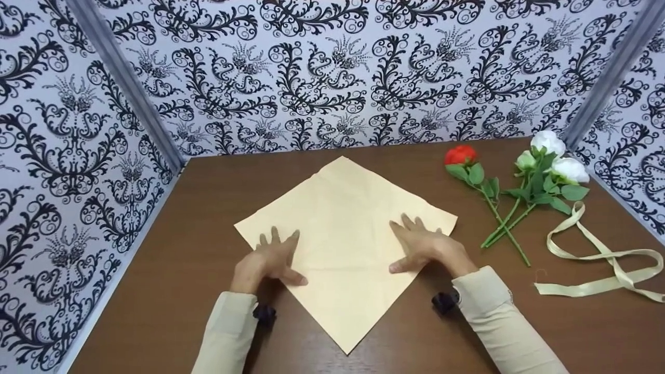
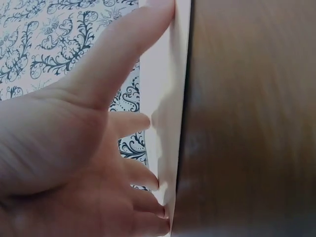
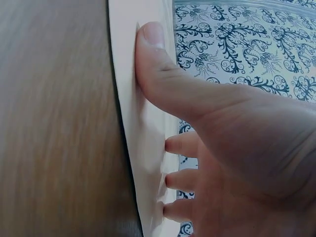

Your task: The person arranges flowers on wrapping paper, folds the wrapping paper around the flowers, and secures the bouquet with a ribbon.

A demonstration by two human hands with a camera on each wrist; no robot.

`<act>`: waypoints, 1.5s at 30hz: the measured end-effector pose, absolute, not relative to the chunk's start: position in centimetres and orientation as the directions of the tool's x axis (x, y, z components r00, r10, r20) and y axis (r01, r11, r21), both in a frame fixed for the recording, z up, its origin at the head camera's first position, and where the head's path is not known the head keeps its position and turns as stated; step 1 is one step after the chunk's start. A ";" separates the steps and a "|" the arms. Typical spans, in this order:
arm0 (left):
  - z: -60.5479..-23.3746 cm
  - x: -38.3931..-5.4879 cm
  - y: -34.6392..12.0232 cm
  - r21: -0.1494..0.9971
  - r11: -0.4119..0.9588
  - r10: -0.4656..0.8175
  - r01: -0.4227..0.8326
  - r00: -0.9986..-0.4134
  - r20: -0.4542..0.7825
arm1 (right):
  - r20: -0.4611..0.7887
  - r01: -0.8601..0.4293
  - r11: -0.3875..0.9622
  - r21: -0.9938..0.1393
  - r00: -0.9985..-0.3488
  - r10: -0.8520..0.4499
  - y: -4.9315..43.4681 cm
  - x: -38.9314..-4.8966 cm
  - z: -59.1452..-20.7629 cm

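Note:
A cream sheet of paper (image 1: 345, 228) lies on the brown table, turned so one corner points toward the person. Faint crease lines cross it. My left hand (image 1: 270, 259) rests on its left part with fingers spread, the fingertips and thumb touching the surface. On the right part, my right hand (image 1: 423, 244) touches the paper in the same way, thumb apart from the fingers. Both wrist views show the left hand (image 2: 94, 133) and the right hand (image 3: 207, 128) with fingertips against the sheet and palms lifted off it. Neither hand grips anything.
Right of the paper lie a red rose (image 1: 461, 155) and white flowers (image 1: 570, 170) with crossed green stems. A cream ribbon (image 1: 618, 283) curls near the table's right side. Patterned walls (image 1: 332, 78) enclose the brown table (image 1: 171, 270) at the back and sides.

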State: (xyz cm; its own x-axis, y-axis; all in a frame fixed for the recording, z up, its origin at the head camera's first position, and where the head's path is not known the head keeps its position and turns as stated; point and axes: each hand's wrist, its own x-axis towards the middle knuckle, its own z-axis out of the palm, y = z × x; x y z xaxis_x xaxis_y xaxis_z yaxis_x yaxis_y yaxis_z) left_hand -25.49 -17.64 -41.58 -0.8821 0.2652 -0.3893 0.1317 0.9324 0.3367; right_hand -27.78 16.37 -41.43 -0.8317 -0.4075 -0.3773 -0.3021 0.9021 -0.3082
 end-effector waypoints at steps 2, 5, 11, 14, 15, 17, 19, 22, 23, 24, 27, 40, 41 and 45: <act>-41.5 -25.5 -17.5 0.325 0.936 0.266 0.138 -0.881 -0.392 | -0.373 -0.298 0.902 -0.312 -0.835 -0.405 16.4 -27.8 -41.4; -41.5 -25.5 -17.6 0.314 0.939 0.268 0.143 -0.876 -0.400 | -0.366 -0.304 0.896 -0.325 -0.833 -0.416 16.4 -27.7 -41.4; -41.4 -25.5 -17.8 0.300 0.943 0.266 0.148 -0.875 -0.405 | -0.318 -0.356 0.828 -0.433 -0.799 -0.510 17.2 -28.1 -40.8; -41.4 -25.4 -17.8 0.297 0.941 0.277 0.164 -0.878 -0.391 | -0.262 -0.386 0.797 -0.464 -0.800 -0.540 18.4 -28.5 -40.0; -41.3 -25.4 -17.7 0.297 0.940 0.280 0.168 -0.878 -0.388 | -0.239 -0.394 0.793 -0.464 -0.806 -0.541 18.9 -28.6 -39.7; -41.3 -25.3 -17.7 0.298 0.939 0.283 0.172 -0.878 -0.385 | -0.183 -0.391 0.781 -0.487 -0.829 -0.529 20.0 -28.8 -39.1; -41.4 -25.2 -17.7 0.310 0.936 0.285 0.168 -0.877 -0.386 | -0.137 -0.362 0.783 -0.506 -0.862 -0.488 21.5 -28.9 -38.5; -41.4 -25.1 -17.8 0.330 0.932 0.280 0.149 -0.874 -0.396 | -0.102 -0.268 0.798 -0.540 -0.920 -0.378 23.6 -29.1 -37.4; -41.4 -25.1 -17.9 0.335 0.931 0.280 0.146 -0.873 -0.399 | -0.100 -0.231 0.808 -0.542 -0.937 -0.335 24.2 -29.1 -37.1; -41.4 -25.1 -17.9 0.337 0.930 0.281 0.144 -0.872 -0.402 | -0.096 -0.202 0.825 -0.528 -0.951 -0.294 24.9 -29.1 -36.8; -41.5 -25.2 -18.0 0.336 0.931 0.281 0.144 -0.871 -0.404 | -0.094 -0.114 0.850 -0.514 -0.978 -0.187 26.9 -29.2 -36.1; -41.8 -25.4 -18.0 0.329 0.931 0.292 0.159 -0.865 -0.407 | -0.226 0.092 0.868 -0.489 -0.974 -0.024 34.2 -29.3 -38.1; -41.8 -25.4 -18.0 0.332 0.930 0.291 0.156 -0.865 -0.408 | -0.230 0.108 0.862 -0.494 -0.973 -0.010 34.4 -29.2 -38.3; -41.9 -25.4 -18.0 0.333 0.931 0.287 0.151 -0.866 -0.409 | -0.247 0.175 0.827 -0.534 -0.968 0.045 34.9 -28.9 -38.8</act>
State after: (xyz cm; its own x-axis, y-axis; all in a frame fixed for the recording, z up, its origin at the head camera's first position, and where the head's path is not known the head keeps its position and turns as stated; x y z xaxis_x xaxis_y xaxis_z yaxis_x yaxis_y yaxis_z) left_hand -25.40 -18.03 -41.88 -0.8660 0.2873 -0.4094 0.1513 0.9307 0.3331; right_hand -28.92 34.91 -38.79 -0.9680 0.0450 -0.2468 0.1746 0.8274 -0.5338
